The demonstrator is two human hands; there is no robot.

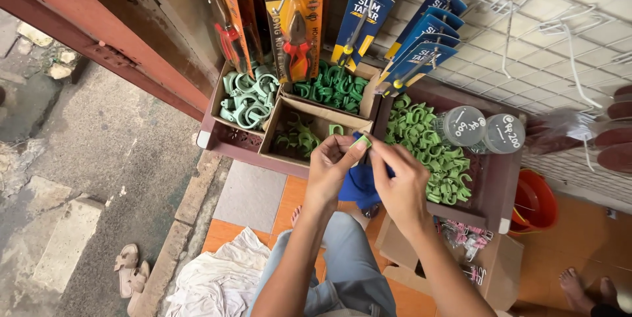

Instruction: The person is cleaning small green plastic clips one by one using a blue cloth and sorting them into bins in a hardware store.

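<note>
Head view, looking down past the knees at a display shelf of boxed plastic clips.

Left hand point(331, 162) raised over the front edge of the shelf, fingers curled narrow, thumb and forefinger pinched on a small light-green clip point(363, 141). Only a short edge of the clip shows above the fingertips; its long axis appears to run up and to the right, toward the right hand, but most of it is hidden, so which end points where cannot be told.

Right hand point(399, 182) just beside the left, fingers bent, its fingertips meeting the clip from the right. A blue cloth point(359, 185) is bunched under and behind both hands; which hand holds it cannot be told.

Clip sits in the air above the front wall of the middle cardboard box point(320, 121), which holds a few dark-green clips. To its left, a box of pale mint clips point(247, 96); behind it, a box of deep-green clips point(336, 86); to the right, a tray section heaped with bright-green clips point(431, 149).

Two clear jars with grey lids point(484, 129) stand on the right of the shelf. Carded pliers point(296, 21) hang above. An orange bucket point(536, 202) stands on the floor to the right; a white cloth point(220, 277) lies on the floor to the left.
</note>
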